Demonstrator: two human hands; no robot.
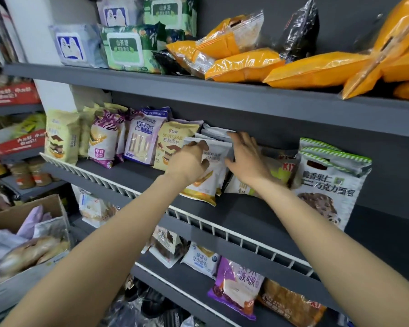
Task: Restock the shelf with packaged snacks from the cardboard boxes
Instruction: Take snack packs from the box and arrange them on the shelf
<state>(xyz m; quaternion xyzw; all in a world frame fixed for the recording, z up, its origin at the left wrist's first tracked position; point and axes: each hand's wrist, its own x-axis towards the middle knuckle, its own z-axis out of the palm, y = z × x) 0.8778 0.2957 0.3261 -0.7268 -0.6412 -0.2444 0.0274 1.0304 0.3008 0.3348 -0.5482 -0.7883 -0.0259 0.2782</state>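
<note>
Both my hands reach onto the middle shelf (132,171) of a dark grey rack. My left hand (187,161) grips the front of a white and orange snack packet (208,182) standing there. My right hand (246,156) has its fingers curled over the top edge of the white packets (217,135) stacked just behind it. A cardboard box (47,206) with loose packaged breads sits low at the left.
Yellow, purple and mousse bread packets (172,142) line the shelf to the left, and a green-striped chocolate bread bag (326,182) stands at the right. A white wire rail (222,230) fronts the shelf. Orange bags (246,64) fill the shelf above; more packets lie below.
</note>
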